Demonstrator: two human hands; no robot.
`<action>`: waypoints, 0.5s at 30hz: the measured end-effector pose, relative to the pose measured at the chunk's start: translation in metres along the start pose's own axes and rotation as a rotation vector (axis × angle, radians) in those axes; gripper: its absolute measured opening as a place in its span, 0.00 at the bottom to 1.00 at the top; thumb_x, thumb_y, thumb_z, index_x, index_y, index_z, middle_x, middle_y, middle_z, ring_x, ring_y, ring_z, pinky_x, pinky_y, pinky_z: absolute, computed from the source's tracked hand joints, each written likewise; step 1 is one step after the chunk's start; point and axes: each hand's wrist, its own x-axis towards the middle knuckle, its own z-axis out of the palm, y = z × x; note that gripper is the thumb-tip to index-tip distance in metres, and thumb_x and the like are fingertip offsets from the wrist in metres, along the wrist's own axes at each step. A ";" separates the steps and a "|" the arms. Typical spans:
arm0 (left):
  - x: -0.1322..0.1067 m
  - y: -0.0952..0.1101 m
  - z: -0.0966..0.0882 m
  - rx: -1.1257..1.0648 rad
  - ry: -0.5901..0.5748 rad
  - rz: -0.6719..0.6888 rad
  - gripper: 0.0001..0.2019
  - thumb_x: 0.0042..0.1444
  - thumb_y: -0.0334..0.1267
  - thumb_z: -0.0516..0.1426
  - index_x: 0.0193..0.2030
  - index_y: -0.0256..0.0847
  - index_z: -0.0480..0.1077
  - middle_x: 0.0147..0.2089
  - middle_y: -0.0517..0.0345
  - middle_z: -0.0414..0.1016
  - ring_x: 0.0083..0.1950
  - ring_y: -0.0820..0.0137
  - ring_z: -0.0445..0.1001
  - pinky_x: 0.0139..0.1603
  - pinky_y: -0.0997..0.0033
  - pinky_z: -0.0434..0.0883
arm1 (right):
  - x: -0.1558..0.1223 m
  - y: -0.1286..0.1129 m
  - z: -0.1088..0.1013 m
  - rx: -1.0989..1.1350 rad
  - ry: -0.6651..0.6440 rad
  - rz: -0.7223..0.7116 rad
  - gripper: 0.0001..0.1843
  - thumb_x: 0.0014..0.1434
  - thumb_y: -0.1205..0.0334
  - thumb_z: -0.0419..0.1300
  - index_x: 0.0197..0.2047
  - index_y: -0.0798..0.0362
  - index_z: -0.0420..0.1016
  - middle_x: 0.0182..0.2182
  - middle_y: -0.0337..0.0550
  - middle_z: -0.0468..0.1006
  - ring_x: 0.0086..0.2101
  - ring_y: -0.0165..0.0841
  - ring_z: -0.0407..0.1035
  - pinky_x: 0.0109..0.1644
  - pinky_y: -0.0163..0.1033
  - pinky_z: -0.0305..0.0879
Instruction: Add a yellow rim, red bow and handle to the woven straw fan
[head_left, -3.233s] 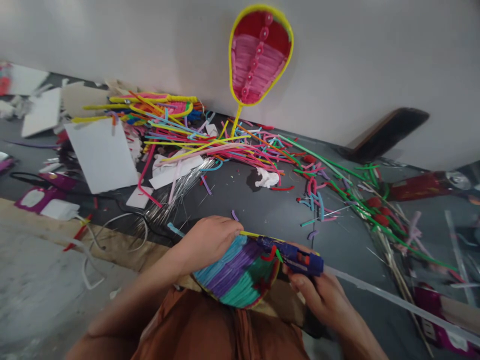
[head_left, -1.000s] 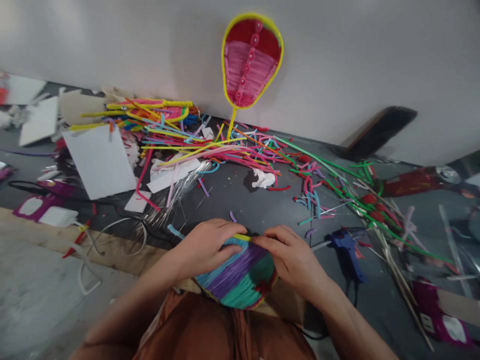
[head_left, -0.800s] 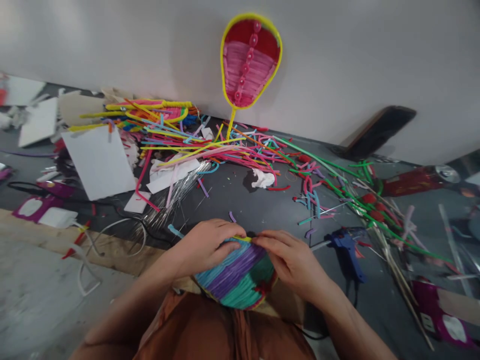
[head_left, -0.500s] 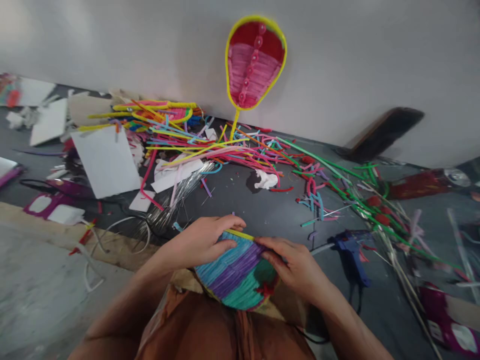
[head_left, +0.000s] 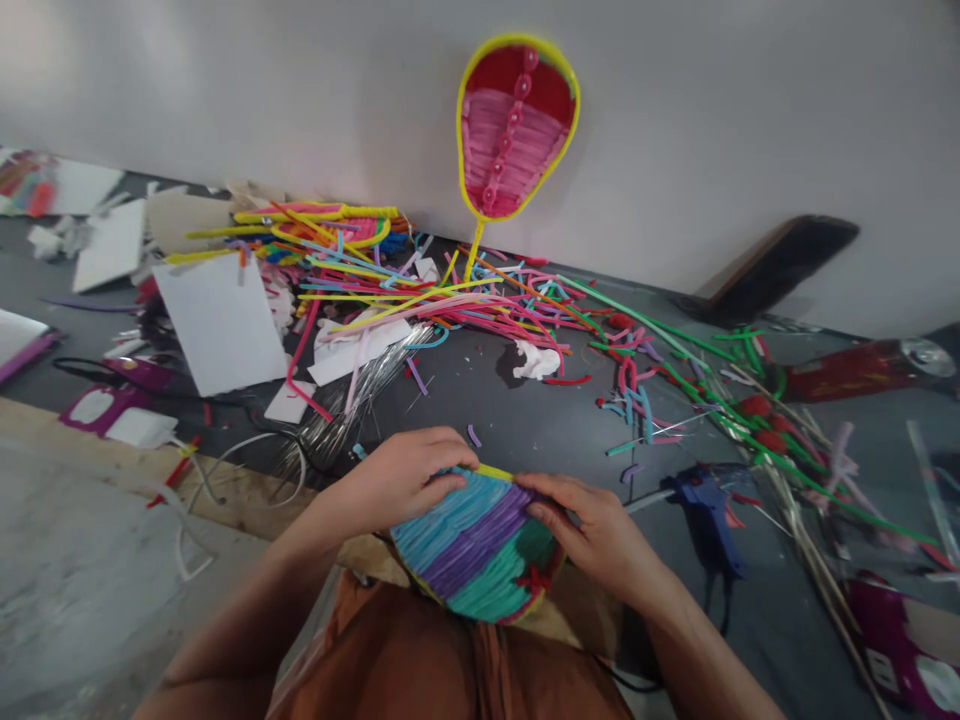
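Observation:
A rounded panel covered in pipe cleaners (head_left: 469,540), striped blue, purple and green with a red piece low on its right, rests tilted over my lap. A yellow pipe cleaner (head_left: 495,472) runs along its top edge. My left hand (head_left: 416,480) grips the upper left of the panel, fingertips on the yellow edge and thumb on the striped face. On the upper right, my right hand (head_left: 589,520) pinches the same edge between thumb and fingers. Part of the panel's right side is in shadow.
Loose pipe cleaners (head_left: 450,295) lie heaped across the table's back, below a pink and red pipe-cleaner paddle (head_left: 517,150) leaning on the wall. A blue glue gun (head_left: 705,515) lies to the right, near a red can (head_left: 847,370). Thin wires (head_left: 360,385) are bundled left.
My left fingers have come down onto the yellow edge and slid slightly left along it. My right hand keeps its pinch. The whole view has shifted a little.

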 end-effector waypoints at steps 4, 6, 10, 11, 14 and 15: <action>0.001 0.001 -0.002 0.010 -0.012 0.007 0.10 0.63 0.35 0.50 0.46 0.38 0.71 0.46 0.53 0.75 0.48 0.67 0.73 0.50 0.72 0.65 | -0.001 0.000 -0.001 -0.003 0.005 -0.007 0.15 0.63 0.64 0.54 0.53 0.49 0.73 0.44 0.43 0.81 0.43 0.33 0.76 0.48 0.37 0.72; 0.002 0.002 -0.003 0.004 -0.008 0.008 0.11 0.64 0.35 0.49 0.46 0.39 0.71 0.45 0.54 0.76 0.47 0.68 0.73 0.49 0.73 0.65 | -0.002 0.000 -0.002 -0.007 0.003 -0.006 0.15 0.64 0.64 0.53 0.53 0.49 0.73 0.44 0.43 0.81 0.43 0.33 0.76 0.48 0.37 0.72; 0.005 0.003 -0.005 0.010 0.003 0.012 0.11 0.64 0.35 0.49 0.43 0.40 0.72 0.42 0.58 0.78 0.44 0.70 0.74 0.47 0.75 0.65 | -0.003 -0.001 -0.005 -0.079 0.038 -0.030 0.17 0.65 0.63 0.51 0.56 0.49 0.71 0.46 0.45 0.80 0.45 0.33 0.75 0.49 0.39 0.72; 0.005 0.003 -0.005 0.014 0.005 0.014 0.11 0.64 0.35 0.49 0.43 0.40 0.72 0.42 0.58 0.78 0.44 0.70 0.75 0.46 0.75 0.65 | -0.003 -0.001 -0.007 -0.117 0.066 -0.044 0.18 0.65 0.63 0.51 0.56 0.49 0.71 0.46 0.46 0.80 0.45 0.34 0.75 0.49 0.39 0.72; 0.005 0.002 -0.004 0.021 0.024 0.010 0.11 0.64 0.36 0.50 0.44 0.41 0.73 0.42 0.58 0.78 0.44 0.70 0.75 0.46 0.76 0.66 | -0.007 0.005 -0.016 -0.290 0.215 -0.079 0.16 0.64 0.62 0.51 0.54 0.50 0.72 0.45 0.48 0.79 0.45 0.36 0.74 0.49 0.42 0.72; 0.005 0.002 -0.003 0.024 0.032 0.005 0.11 0.64 0.36 0.50 0.45 0.41 0.73 0.43 0.58 0.79 0.44 0.70 0.75 0.47 0.76 0.66 | -0.011 0.009 -0.022 -0.363 0.277 -0.078 0.16 0.64 0.62 0.52 0.52 0.50 0.73 0.44 0.48 0.79 0.45 0.37 0.73 0.49 0.43 0.71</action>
